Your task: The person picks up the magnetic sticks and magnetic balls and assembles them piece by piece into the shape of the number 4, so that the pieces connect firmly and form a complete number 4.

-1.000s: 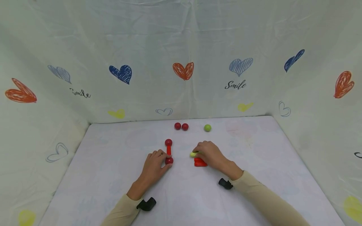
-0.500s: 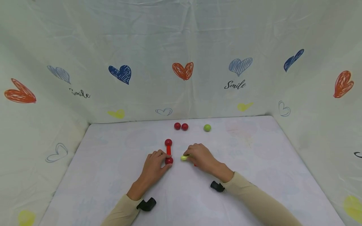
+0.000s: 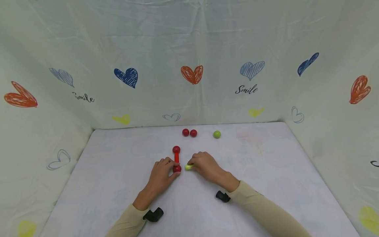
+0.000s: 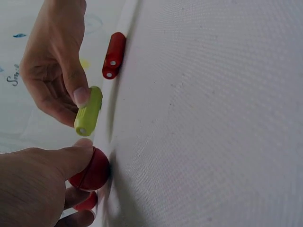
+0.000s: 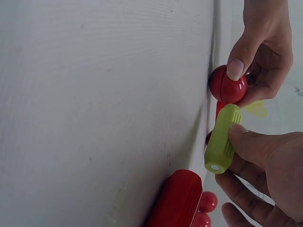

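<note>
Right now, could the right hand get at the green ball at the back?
Probably yes: the head view shows nothing between the right hand and the green ball, though it would likely have to put down the yellow-green stick it pinches.

Heart-printed backdrop (image 3: 157, 42) behind white table (image 3: 118, 164)

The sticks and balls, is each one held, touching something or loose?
Near red ball: held by left grip.
Yellow-green stick: held by right grip.
Far red ball: not held, touching a red stick.
Red stick: touches far red ball; near end partly hidden.
Two back red balls: not held, side by side.
Green ball: alone, not held.
Two other red sticks: not held, lying side by side.
</note>
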Action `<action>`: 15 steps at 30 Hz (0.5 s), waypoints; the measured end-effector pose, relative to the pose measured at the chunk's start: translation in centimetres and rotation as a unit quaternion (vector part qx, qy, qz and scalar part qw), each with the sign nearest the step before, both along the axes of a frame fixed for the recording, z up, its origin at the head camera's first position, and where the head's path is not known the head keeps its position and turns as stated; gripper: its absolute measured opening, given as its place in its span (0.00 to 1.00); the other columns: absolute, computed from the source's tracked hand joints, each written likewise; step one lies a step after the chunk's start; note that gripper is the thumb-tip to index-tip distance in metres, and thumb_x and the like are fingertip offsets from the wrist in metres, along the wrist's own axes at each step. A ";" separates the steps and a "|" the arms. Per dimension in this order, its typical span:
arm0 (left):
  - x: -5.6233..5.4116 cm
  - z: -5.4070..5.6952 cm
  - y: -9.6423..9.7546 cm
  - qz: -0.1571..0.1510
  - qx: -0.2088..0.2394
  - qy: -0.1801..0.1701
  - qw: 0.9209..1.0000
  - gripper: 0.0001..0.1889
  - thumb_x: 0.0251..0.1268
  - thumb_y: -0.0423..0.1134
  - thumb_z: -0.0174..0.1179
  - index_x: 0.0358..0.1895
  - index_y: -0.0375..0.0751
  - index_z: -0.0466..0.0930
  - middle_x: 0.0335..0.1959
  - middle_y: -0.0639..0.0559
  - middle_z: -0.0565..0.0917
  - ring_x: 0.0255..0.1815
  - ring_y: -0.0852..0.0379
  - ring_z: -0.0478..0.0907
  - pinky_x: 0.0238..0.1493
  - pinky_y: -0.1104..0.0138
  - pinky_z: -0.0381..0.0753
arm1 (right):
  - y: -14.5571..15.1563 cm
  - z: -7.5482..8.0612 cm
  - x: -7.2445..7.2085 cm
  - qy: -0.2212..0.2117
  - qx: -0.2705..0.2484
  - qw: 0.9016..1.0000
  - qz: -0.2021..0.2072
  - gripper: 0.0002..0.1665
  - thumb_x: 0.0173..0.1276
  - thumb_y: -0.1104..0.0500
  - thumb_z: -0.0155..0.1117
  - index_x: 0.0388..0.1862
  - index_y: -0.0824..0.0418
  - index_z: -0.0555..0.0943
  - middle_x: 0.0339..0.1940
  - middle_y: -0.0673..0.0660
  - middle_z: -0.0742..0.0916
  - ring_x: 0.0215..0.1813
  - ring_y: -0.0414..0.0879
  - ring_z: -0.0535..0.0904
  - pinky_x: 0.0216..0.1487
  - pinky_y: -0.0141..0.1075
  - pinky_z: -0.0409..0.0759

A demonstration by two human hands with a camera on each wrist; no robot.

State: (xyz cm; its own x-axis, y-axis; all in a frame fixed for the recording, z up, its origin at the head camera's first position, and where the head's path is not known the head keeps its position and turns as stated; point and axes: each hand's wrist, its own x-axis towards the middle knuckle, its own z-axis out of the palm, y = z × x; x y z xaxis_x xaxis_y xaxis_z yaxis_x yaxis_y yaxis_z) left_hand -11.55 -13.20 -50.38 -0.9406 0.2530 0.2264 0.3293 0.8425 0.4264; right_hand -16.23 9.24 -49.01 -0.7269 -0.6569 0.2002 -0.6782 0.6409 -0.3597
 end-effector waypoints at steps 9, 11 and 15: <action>0.1 -0.1 0.0 0.000 0.001 0.006 1.000 0.18 0.57 0.40 0.81 0.48 0.41 0.89 0.40 0.51 0.82 0.42 0.53 0.76 0.49 0.55 0.77 | -0.5 0.3 0.0 -0.005 0.002 1.000 0.003 0.10 0.67 0.62 0.78 0.46 0.55 0.92 0.40 0.48 0.91 0.45 0.44 0.85 0.54 0.42 0.82; 0.1 -0.1 0.0 -0.003 0.002 0.009 1.000 0.17 0.57 0.40 0.81 0.48 0.41 0.88 0.40 0.52 0.81 0.42 0.53 0.76 0.48 0.55 0.77 | -0.6 0.2 0.0 -0.005 0.002 1.000 0.003 0.10 0.67 0.62 0.78 0.46 0.55 0.92 0.40 0.48 0.91 0.45 0.44 0.85 0.54 0.42 0.82; 0.1 -0.3 -0.1 -0.001 0.000 0.012 1.000 0.18 0.57 0.41 0.81 0.48 0.41 0.88 0.40 0.52 0.81 0.42 0.53 0.76 0.49 0.55 0.78 | -0.9 0.1 -0.1 -0.013 0.008 1.000 0.000 0.11 0.67 0.62 0.77 0.48 0.54 0.92 0.41 0.47 0.91 0.46 0.44 0.85 0.55 0.41 0.82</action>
